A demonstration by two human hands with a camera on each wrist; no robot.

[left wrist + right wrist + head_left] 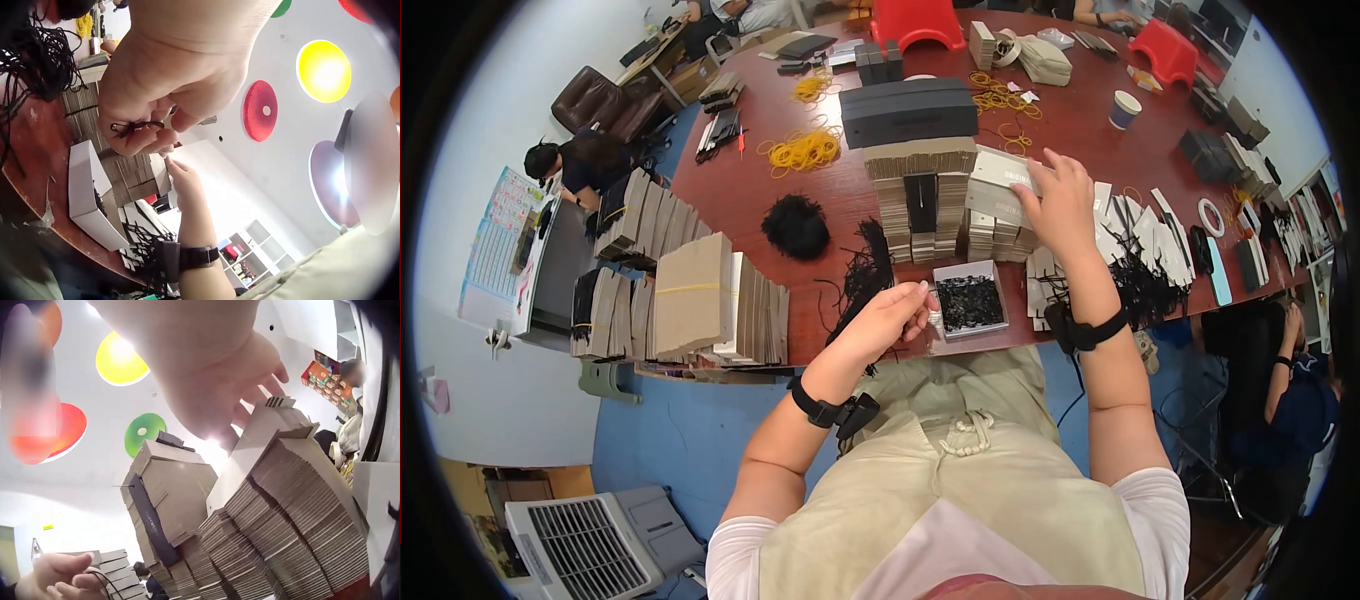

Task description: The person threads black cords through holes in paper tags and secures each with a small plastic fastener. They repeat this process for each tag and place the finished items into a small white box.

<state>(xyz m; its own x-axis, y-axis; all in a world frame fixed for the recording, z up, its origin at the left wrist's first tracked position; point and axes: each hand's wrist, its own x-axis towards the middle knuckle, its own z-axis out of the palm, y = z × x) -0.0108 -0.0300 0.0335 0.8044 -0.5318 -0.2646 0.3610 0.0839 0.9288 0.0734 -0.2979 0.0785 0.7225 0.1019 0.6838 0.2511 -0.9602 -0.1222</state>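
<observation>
My left hand (888,318) is at the table's front edge, fingers curled in and pinching a thin black cord (134,127). Right beside it stands a small white open box (87,201), with tangled black cords (968,303) inside. My right hand (1062,198) reaches over a stack of grey cardboard pieces (300,509) with light printed faces. Its fingers are extended and spread, and the thumb rests at the edge of the top printed piece (998,185). The fingertips are partly hidden behind that piece in the right wrist view.
Taller cardboard stacks (887,195) carry a long dark box (910,112). Loose black cords (865,275) and a black bundle (796,227) lie left; yellow rubber bands (802,150) farther back. More cardboard stacks (692,300) line the left edge. A paper cup (1124,110) and phone (1220,270) are on the right.
</observation>
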